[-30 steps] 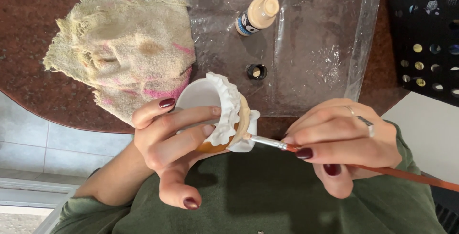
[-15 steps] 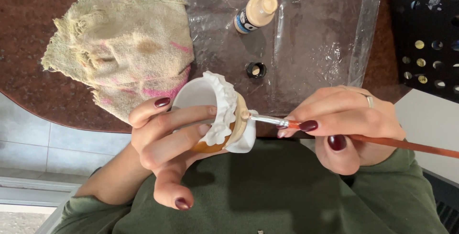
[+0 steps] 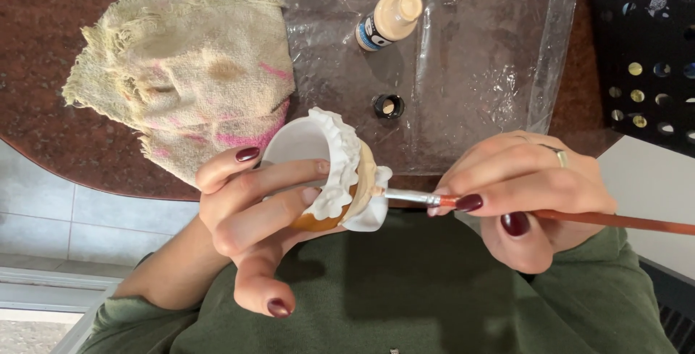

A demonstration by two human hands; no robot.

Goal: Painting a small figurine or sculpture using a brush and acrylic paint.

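Close up, white frilled figurine gripped in left hand, right hand pinching paintbrush.

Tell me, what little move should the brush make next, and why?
Probably a short stroke along the tan band: the brush tip in the right hand already touches it, and the left hand holds the white frilled figurine steady.

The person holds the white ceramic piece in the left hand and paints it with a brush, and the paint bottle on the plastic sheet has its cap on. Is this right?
Not quite. In the head view the paint bottle lies uncapped; its black cap sits apart on the plastic sheet. The rest holds: left hand, ceramic piece, brush.
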